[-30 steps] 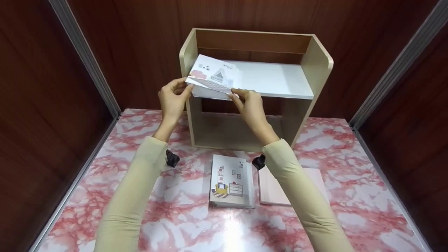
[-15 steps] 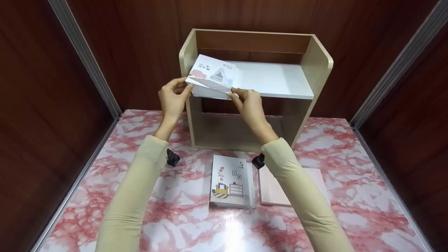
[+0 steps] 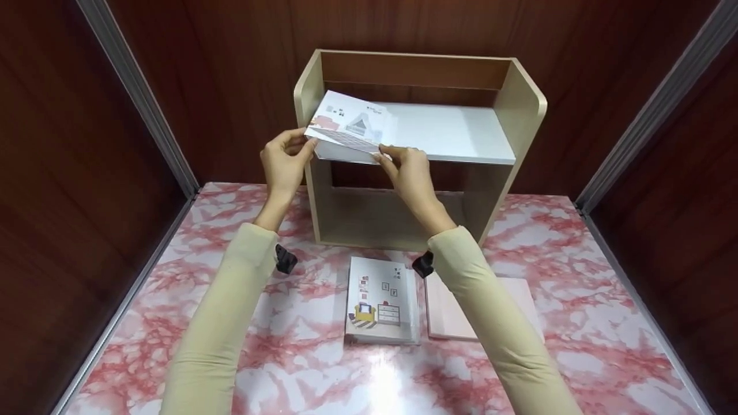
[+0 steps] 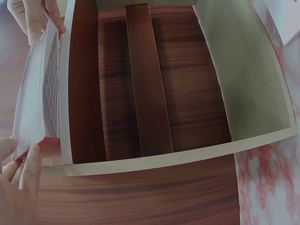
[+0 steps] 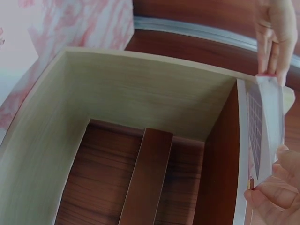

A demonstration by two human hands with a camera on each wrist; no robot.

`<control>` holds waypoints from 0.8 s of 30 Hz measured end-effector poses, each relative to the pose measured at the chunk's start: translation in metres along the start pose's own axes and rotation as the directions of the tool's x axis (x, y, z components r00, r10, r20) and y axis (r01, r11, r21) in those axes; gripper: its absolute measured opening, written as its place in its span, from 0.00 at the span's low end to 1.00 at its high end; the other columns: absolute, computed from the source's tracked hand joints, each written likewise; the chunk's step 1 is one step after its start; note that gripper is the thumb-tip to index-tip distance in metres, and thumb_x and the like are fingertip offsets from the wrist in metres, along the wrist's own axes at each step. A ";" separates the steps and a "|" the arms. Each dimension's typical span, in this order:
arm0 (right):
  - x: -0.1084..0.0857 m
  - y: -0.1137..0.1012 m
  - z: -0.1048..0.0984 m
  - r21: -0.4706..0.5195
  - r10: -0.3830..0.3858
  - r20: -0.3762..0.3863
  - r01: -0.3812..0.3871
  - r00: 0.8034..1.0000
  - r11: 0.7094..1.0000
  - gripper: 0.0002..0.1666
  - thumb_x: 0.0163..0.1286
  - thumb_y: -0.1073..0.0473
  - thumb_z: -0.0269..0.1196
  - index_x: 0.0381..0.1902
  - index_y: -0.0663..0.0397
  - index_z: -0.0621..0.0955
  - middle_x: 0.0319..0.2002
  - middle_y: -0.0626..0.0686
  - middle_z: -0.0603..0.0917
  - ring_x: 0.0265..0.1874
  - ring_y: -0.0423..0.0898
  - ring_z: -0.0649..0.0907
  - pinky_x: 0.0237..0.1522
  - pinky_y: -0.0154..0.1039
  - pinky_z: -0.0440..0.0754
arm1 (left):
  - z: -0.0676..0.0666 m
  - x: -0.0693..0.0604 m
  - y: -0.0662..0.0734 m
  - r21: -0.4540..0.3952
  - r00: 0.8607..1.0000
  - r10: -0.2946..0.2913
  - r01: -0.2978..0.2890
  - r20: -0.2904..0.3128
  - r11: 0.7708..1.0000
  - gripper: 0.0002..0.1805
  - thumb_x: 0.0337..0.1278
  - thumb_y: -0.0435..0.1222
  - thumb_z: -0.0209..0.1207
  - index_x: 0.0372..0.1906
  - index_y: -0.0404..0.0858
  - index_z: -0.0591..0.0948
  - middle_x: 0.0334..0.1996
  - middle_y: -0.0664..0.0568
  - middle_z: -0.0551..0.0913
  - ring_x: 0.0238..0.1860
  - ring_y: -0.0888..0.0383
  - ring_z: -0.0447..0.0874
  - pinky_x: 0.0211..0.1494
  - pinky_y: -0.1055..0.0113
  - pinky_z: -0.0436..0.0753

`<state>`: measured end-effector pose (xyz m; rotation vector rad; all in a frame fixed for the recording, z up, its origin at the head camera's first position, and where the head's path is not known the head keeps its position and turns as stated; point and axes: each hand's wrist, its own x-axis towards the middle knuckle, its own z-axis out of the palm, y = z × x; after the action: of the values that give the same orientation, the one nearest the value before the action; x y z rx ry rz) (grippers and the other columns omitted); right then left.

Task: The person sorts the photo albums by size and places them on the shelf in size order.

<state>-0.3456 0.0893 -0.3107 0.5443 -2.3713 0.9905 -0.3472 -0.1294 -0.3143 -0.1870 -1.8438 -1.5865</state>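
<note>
1. We are holding a white illustrated book [image 3: 349, 118] at the left end of the white upper shelf [image 3: 452, 132] of a bookcase [image 3: 523, 109].
2. Our left hand [image 3: 285, 164] is pinching its near left corner; our right hand [image 3: 412, 173] is pinching its near right corner.
3. Below, a chair-print book [image 3: 375, 300] is lying on the marbled table [image 3: 300, 363], just beside a pink book [image 3: 518, 300].

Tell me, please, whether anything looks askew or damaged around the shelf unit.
The book pinched by the left hand and right hand looks askew: its cover sits at a slant to the front edge of the white shelf. No spill or damage shows.
</note>
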 end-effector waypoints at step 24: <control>0.001 0.000 0.001 0.005 0.023 -0.022 -0.022 1.000 1.000 0.19 0.65 0.51 0.60 0.47 0.57 0.83 0.31 0.53 0.86 0.22 0.42 0.72 0.26 0.32 0.69 | 0.001 0.000 -0.001 0.008 1.000 0.009 -0.009 -0.010 1.000 0.14 0.49 0.34 0.66 0.42 0.31 0.83 0.34 0.40 0.85 0.30 0.59 0.83 0.31 0.73 0.82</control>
<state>-0.3473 0.0883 -0.3111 0.5071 -2.3611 1.0072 -0.3483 -0.1292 -0.3153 -0.1828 -1.8392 -1.5713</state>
